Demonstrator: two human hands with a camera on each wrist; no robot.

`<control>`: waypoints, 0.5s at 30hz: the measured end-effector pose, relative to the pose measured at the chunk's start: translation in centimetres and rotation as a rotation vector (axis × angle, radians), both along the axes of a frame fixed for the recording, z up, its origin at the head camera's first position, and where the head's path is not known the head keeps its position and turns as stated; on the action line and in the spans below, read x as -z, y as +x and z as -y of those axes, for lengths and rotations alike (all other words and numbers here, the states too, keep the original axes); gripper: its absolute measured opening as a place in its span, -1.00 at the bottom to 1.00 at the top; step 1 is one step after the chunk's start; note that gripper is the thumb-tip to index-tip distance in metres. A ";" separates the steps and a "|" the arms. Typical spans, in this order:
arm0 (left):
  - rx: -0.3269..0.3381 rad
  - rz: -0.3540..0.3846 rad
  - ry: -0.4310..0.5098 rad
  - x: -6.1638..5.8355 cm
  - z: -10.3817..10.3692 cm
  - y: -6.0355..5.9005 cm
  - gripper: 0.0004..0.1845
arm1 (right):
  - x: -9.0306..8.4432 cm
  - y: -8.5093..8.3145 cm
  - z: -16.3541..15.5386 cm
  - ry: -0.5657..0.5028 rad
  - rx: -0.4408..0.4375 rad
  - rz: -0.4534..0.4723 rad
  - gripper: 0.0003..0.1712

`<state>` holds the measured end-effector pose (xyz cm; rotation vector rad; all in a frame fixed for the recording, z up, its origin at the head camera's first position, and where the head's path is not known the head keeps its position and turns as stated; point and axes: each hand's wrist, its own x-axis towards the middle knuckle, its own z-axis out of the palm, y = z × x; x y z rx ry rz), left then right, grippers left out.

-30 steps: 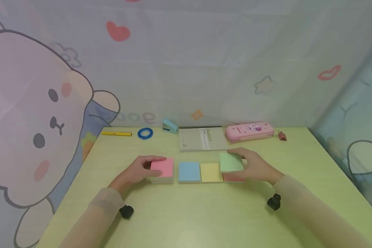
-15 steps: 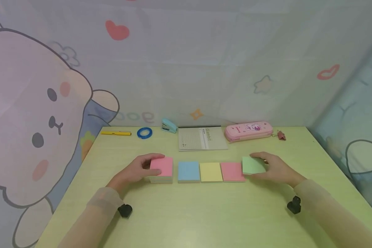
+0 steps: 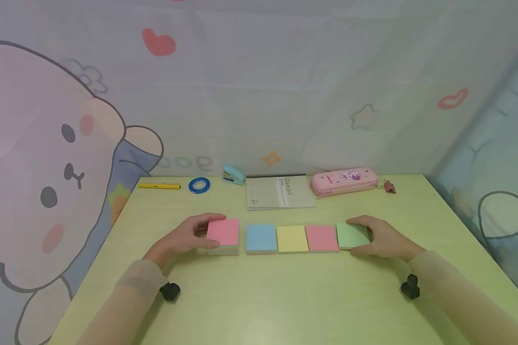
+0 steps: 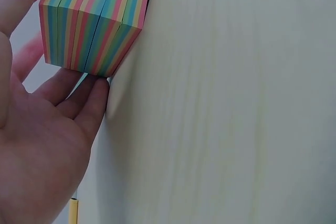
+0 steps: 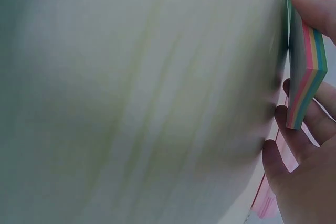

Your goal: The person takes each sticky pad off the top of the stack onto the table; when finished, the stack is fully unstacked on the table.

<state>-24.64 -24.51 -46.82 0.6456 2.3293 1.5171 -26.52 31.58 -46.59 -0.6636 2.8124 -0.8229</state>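
Observation:
My left hand [image 3: 185, 236] grips a thick stack of sticky note pads [image 3: 223, 235] by its left side, thumb in front and fingers behind. The stack's top sheet is pink, and striped edges of several pads [image 4: 92, 19] show in the left wrist view. A green-topped sticky note pad [image 3: 351, 235] is pinched in my right hand [image 3: 385, 237], at the right end of a row. That row holds a blue pad [image 3: 261, 237], a yellow pad [image 3: 292, 238] and a pink pad [image 3: 322, 238]. The right wrist view shows the held pad's grey underside [image 5: 298, 59], tilted off the table.
Along the table's back edge lie a yellow pen [image 3: 159, 186], a blue tape roll [image 3: 199, 185], a light blue stapler [image 3: 233, 175], a notebook [image 3: 267, 193], a pink pencil case [image 3: 344, 182] and a red binder clip [image 3: 389, 187]. A printed cloth [image 3: 241, 96] hangs behind.
My right hand has carried the green pad rightward from above the pink pad, then lowered it beside that pad. The left hand keeps its grip on the stack in place.

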 end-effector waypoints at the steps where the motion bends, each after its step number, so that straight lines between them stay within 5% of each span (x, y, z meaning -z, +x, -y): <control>1: -0.002 0.001 -0.002 0.0 0.0 0.0 -0.25 | -0.1 0.0 0.1 0.002 -0.003 0.002 -0.03; 15: -0.002 0.015 0.038 0.2 0.0 0.1 -0.25 | 0.3 -0.2 0.0 0.008 -0.045 0.001 -0.07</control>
